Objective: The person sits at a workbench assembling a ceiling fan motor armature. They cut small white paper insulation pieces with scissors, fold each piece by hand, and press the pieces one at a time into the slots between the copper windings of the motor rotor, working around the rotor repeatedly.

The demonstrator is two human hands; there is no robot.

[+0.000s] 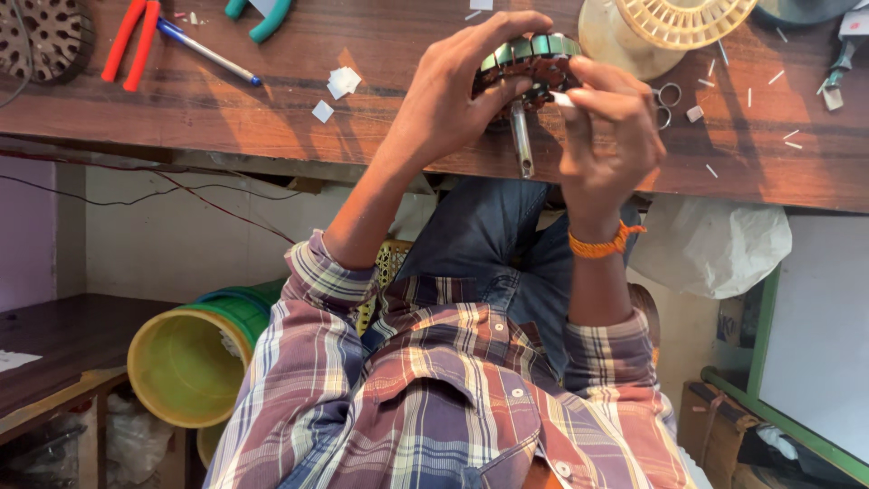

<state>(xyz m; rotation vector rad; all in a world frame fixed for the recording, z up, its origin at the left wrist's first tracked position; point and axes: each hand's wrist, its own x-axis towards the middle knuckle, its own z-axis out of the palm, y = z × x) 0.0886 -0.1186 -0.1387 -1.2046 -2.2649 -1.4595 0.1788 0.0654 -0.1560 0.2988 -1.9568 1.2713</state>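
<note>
Plaid shirt [453, 398] in red, blue and cream fills the bottom of the view, closest to the lens, with jeans [507, 244] beyond it. Past these, both hands meet at the edge of the wooden workbench [362, 81] around a round motor stator [529, 68] — copper windings ringed by a metal band, a steel shaft [521, 140] pointing back toward the body. The left hand [453, 100] wraps the stator from the side, fingers curled over its rim. The right hand [611, 127], an orange thread band [602, 244] on its wrist, pinches a small white strip [563, 100] against the windings.

On the bench lie red-handled pliers [131, 41], a blue pen [208, 52], teal-handled cutters [262, 18], white paper scraps [342, 83], a cream plastic spool [670, 23] and small metal rings [665, 98]. Below the bench sit a yellow-green bucket [195, 362] on its side and a white plastic bag [715, 244].
</note>
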